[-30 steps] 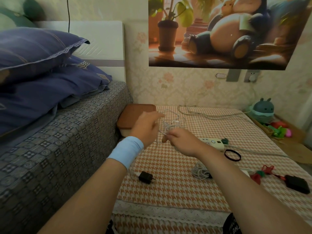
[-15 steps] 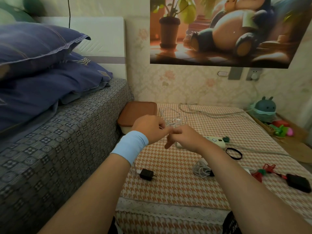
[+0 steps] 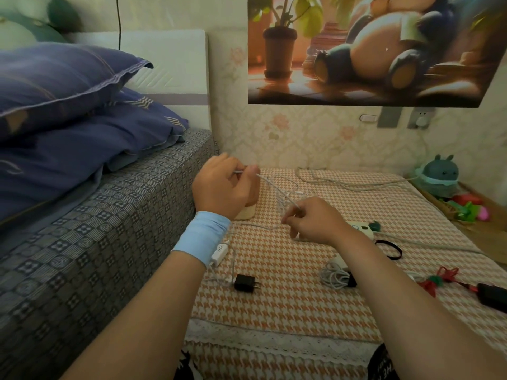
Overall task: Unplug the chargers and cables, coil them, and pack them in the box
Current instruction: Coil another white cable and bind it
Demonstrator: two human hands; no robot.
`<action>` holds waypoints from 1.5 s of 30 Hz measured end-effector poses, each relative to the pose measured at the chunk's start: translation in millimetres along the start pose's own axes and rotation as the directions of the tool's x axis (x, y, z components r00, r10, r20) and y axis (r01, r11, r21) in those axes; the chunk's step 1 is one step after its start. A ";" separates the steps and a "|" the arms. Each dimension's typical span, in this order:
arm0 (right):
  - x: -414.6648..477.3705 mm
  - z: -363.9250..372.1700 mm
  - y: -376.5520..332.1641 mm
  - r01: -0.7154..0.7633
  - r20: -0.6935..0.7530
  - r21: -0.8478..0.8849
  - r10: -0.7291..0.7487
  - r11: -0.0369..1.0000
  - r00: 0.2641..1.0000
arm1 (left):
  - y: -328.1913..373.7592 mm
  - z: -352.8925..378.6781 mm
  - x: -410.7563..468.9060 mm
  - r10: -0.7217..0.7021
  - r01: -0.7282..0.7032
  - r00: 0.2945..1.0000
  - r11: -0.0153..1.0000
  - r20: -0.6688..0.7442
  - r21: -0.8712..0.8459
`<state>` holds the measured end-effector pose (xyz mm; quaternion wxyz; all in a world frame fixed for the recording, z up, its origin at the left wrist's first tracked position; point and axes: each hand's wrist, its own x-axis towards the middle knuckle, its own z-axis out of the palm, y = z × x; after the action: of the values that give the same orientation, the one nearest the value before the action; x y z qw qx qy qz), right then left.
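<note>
My left hand and my right hand both pinch a thin white cable, stretched in loose loops between them above the table. The cable trails down past a white inline block to a small black charger lying on the checked cloth. The box with a brown lid sits behind my left hand, mostly hidden. A coiled white cable rests by my right forearm. A white power strip lies beyond my right hand.
A bed with blue pillows borders the table on the left. A black hair band, red-green cord and a black adapter lie at right. A long white cord runs to the wall socket. Toys stand far right.
My hands, close together half a second ago, have drawn apart: the left has risen up and left, pulling the white cable taut from the right hand.
</note>
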<state>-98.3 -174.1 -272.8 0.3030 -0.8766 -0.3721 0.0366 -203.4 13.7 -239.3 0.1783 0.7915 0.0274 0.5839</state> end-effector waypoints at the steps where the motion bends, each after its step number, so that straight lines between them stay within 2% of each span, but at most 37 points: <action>1: 0.2 -0.4 2.5 -0.016 -0.013 0.009 0.016 1.000 1.000 | -0.9 -0.4 0.6 0.008 -0.008 0.998 1.000 -0.055 0.010; 4: 0.9 -3.1 9.4 -0.029 -0.069 0.112 0.037 0.993 0.997 | 2.8 -0.7 -0.4 0.013 -0.010 0.991 1.000 -0.133 0.020; 8: 0.9 -1.3 19.6 -0.048 0.041 0.194 0.041 0.980 0.998 | -1.4 -4.9 7.2 -0.197 0.179 0.938 0.980 -0.286 -0.086; 11: 0.3 -1.2 22.3 -0.041 0.046 0.211 0.032 0.977 0.998 | -16.8 -4.1 5.1 -0.310 0.309 0.912 0.950 -0.268 -0.046; 12: -0.2 -1.6 21.5 -0.025 0.044 0.206 0.017 0.978 0.999 | -22.7 -2.0 3.3 -0.349 0.363 0.911 0.932 -0.219 0.024; 14: -0.5 0.1 18.2 0.000 0.043 0.179 -0.008 0.984 0.999 | -34.5 1.7 0.9 -0.461 0.449 0.887 0.860 -0.008 0.244; 15: -1.1 1.9 15.6 0.007 0.046 0.169 -0.015 0.986 0.999 | -35.9 2.1 0.3 -0.529 0.447 0.839 0.805 0.130 0.389; 17: -0.2 5.6 10.9 0.044 0.040 0.143 -0.051 0.989 0.998 | -32.1 2.7 -2.9 -0.593 0.312 0.735 0.726 0.328 0.613; 18: 1.7 7.7 9.3 0.054 0.037 0.113 -0.058 0.992 0.998 | -27.4 4.7 -6.1 -0.579 0.254 0.721 0.733 0.382 0.631; 19: 3.7 9.8 7.3 0.061 0.037 0.086 -0.064 0.994 0.997 | -20.4 6.3 -9.6 -0.521 0.219 0.746 0.781 0.416 0.585; 21: 4.4 12.2 0.9 0.069 0.047 0.046 -0.072 0.997 0.996 | -7.4 9.2 -12.6 -0.236 0.107 0.880 0.944 0.412 0.313; 22: 4.8 14.3 -0.9 0.074 0.053 0.045 -0.076 0.996 0.996 | -2.6 10.3 -9.8 -0.069 -0.002 0.918 0.984 0.391 0.179; 23: 5.3 16.8 -1.8 0.072 0.051 0.054 -0.075 0.996 0.996 | 1.9 10.3 -7.0 0.069 -0.116 0.913 0.989 0.403 0.093; 24: 4.8 18.4 -3.5 0.062 0.042 0.070 -0.065 0.996 0.997 | 4.5 11.9 -1.9 0.152 -0.197 0.872 0.979 0.466 0.049; 25: 5.4 20.1 -3.3 0.043 0.013 0.087 -0.044 0.995 0.999 | 6.6 12.5 2.9 0.150 -0.214 0.796 0.976 0.586 0.041; 26: 5.5 20.7 -2.8 0.020 -0.031 0.097 -0.017 0.995 0.999 | 9.5 11.9 6.0 0.050 -0.180 0.675 0.979 0.736 0.099; 27: 6.0 20.4 -1.0 -0.014 -0.084 0.098 0.022 0.995 0.996 | 9.2 11.7 6.4 -0.131 -0.135 0.521 0.963 0.843 0.233; 28: 6.2 19.2 1.7 -0.052 -0.134 0.090 0.064 0.995 0.989 | 2.8 11.5 4.7 -0.299 -0.113 0.381 0.924 0.875 0.366; 29: 6.5 17.9 4.8 -0.093 -0.173 0.080 0.106 0.992 0.979 | -5.8 9.0 1.7 -0.411 -0.092 0.287 0.887 0.865 0.452; 30: 6.0 15.8 7.1 -0.129 -0.193 0.067 0.140 0.989 0.971 | -13.5 4.5 -1.5 -0.479 -0.060 0.240 0.861 0.844 0.506; 31: 5.5 14.2 9.9 -0.153 -0.198 0.056 0.162 0.987 0.967 | -21.6 0.0 -5.1 -0.524 -0.039 0.225 0.837 0.821 0.545; 33: 4.8 12.0 12.7 -0.173 -0.191 0.041 0.178 0.984 0.965 | -34.4 -7.1 -8.3 -0.586 0.035 0.241 0.802 0.773 0.597; 34: 3.9 9.9 11.9 -0.176 -0.186 0.036 0.180 0.984 0.966 | -38.1 -6.9 -6.8 -0.610 0.118 0.264 0.790 0.747 0.602; 36: 4.2 6.4 12.2 -0.181 -0.157 0.031 0.184 0.983 0.970 | -41.0 -7.0 -2.1 -0.637 0.267 0.325 0.771 0.699 0.578; 39: 4.1 5.2 14.9 -0.167 -0.020 0.013 0.168 0.986 0.986 | -44.4 -9.4 0.3 -0.633 0.344 0.454 0.774 0.627 0.532; 40: 3.3 6.2 14.6 -0.167 0.016 0.024 0.167 0.986 0.986 | -43.2 -10.2 0.2 -0.624 0.336 0.475 0.780 0.620 0.528; 41: 2.7 7.6 13.8 -0.170 0.035 0.033 0.169 0.985 0.985 | -41.5 -9.6 -0.6 -0.613 0.269 0.479 0.784 0.628 0.560; 43: 2.8 9.9 10.7 -0.170 0.036 0.044 0.169 0.984 0.985 | -32.9 -5.0 -2.4 -0.541 -0.022 0.484 0.779 0.688 0.627; 44: 3.1 10.3 8.2 -0.164 0.029 0.046 0.162 0.985 0.986 | -25.9 0.7 -3.9 -0.487 -0.102 0.491 0.791 0.722 0.603; 45: 3.5 11.1 5.7 -0.151 0.025 0.053 0.150 0.987 0.988 | -15.7 5.1 -4.9 -0.428 -0.100 0.499 0.835 0.753 0.541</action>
<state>-95.4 -169.2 -284.4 0.3193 -0.8932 -0.3067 0.0789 -197.7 25.9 -250.1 0.0054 0.9829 0.1711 0.0674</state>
